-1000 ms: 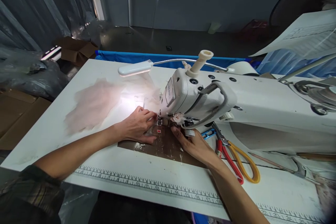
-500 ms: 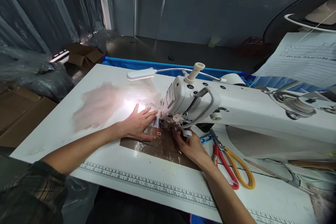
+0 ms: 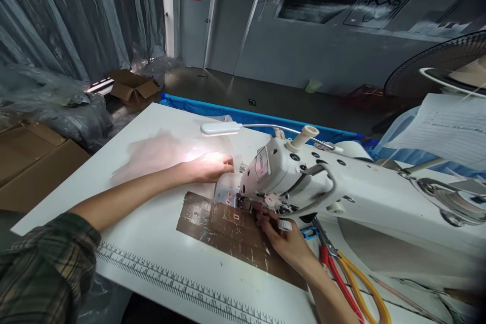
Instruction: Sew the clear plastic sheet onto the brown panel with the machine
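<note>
My left hand (image 3: 214, 166) is closed, its fingers curled on the sheer pale pink fabric (image 3: 152, 152) left of the needle, under bright lamp light. Beside the presser foot, my right hand (image 3: 284, 240) has bent fingers; their tips are partly hidden under the head of the white sewing machine (image 3: 266, 169), and what they pinch does not show. Between the hands lies a brown, shiny plate or sheet (image 3: 212, 228) with small red marks, in front of the needle area.
A small lamp (image 3: 220, 128) on a bendy neck hangs over the fabric. Red-and-yellow-handled scissors or pliers (image 3: 353, 278) lie right of my right arm. A printed ruler (image 3: 182, 283) runs along the table's front edge. Cardboard boxes (image 3: 41, 162) stand at the left.
My left hand has lifted off the brown sheet, moved back along the fabric and gone from flat to curled. My right hand stays by the presser foot. The camera view has shifted.
</note>
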`<action>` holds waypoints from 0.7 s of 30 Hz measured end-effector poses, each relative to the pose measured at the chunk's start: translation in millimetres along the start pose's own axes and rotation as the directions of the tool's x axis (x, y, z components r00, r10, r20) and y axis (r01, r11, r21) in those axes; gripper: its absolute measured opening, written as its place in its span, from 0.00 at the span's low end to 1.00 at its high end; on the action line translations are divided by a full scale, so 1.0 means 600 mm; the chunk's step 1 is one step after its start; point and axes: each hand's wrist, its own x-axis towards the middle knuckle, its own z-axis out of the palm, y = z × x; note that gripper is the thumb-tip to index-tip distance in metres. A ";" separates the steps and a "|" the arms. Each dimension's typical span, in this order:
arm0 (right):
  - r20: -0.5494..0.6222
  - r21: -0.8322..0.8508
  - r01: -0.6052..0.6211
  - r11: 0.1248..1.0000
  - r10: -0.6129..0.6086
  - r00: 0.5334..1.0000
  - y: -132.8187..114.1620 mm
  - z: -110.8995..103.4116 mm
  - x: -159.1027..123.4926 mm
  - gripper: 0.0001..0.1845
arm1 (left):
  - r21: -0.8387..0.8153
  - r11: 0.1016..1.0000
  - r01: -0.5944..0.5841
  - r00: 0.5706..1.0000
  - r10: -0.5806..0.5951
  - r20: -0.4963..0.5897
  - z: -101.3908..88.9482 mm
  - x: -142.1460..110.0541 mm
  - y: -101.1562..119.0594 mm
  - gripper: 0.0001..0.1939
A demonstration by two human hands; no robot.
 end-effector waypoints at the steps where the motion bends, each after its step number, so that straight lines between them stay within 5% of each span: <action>1: 0.003 0.015 -0.020 1.000 0.020 1.000 0.003 -0.001 0.001 0.21 | -0.021 1.000 -0.013 1.000 0.013 -0.003 0.002 0.012 -0.012 0.18; 7: -0.033 0.112 -0.078 0.991 0.082 0.996 0.003 -0.012 0.000 0.20 | -0.128 0.983 0.129 0.991 -0.133 -0.024 0.021 0.055 -0.070 0.13; 12: -0.028 0.081 -0.087 0.993 0.090 0.996 -0.009 -0.018 0.001 0.18 | -0.200 0.930 0.307 0.940 -0.329 -0.087 0.029 0.058 -0.098 0.17; 16: -0.037 0.023 -0.047 0.999 0.048 0.998 -0.019 -0.019 0.001 0.23 | -0.195 0.913 0.357 0.924 -0.377 -0.073 0.034 0.057 -0.116 0.17; 19: 0.107 -0.018 0.073 0.997 -0.071 0.992 -0.043 -0.025 -0.026 0.22 | -0.168 0.928 0.333 0.939 -0.342 -0.028 0.034 0.055 -0.123 0.17; 21: 0.293 -0.029 0.249 0.968 -0.230 0.928 -0.063 -0.034 -0.064 0.17 | -0.145 0.945 0.292 0.955 -0.296 -0.007 0.032 0.051 -0.123 0.16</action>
